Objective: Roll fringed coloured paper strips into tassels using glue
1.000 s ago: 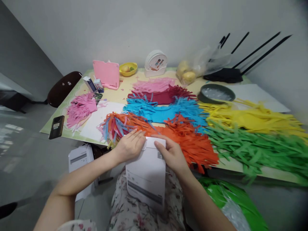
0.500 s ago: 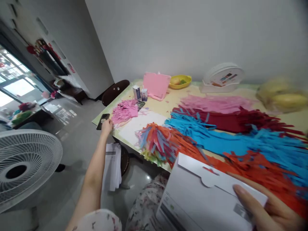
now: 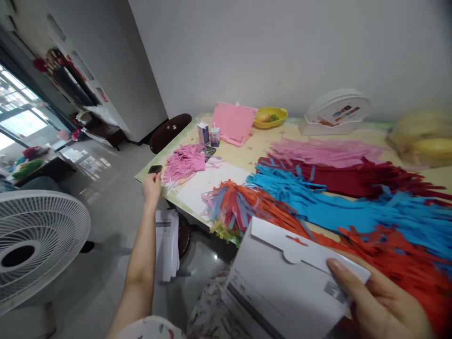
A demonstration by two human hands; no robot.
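My right hand (image 3: 381, 292) grips a white cardboard box (image 3: 282, 282) by its right end, thumb on the front face. The box has a tuck flap and a red-edged hang slot, and is tilted over the table's front edge. At the table's far left corner, my left hand (image 3: 151, 187) closes on a dark phone (image 3: 155, 169); the hand covers much of it. Beside that hand lies a bundle of pink fringed strips (image 3: 185, 162). A multicoloured fringed pompom (image 3: 231, 205) is near the box's upper left. Orange fringed strips (image 3: 374, 247) spread behind the box and right hand.
Blue (image 3: 339, 207), dark red (image 3: 334, 181) and pink fringe (image 3: 325, 153) lie across the table. Behind are two small cartons (image 3: 204, 134), a pink tablet case (image 3: 236, 123), a yellow fruit bowl (image 3: 270, 125) and a white rack (image 3: 337, 110). A fan (image 3: 42, 249) stands left.
My left hand has shifted over the phone and now hides more of it. The box and my right hand have moved slightly left in view. The camera view has shifted a little.
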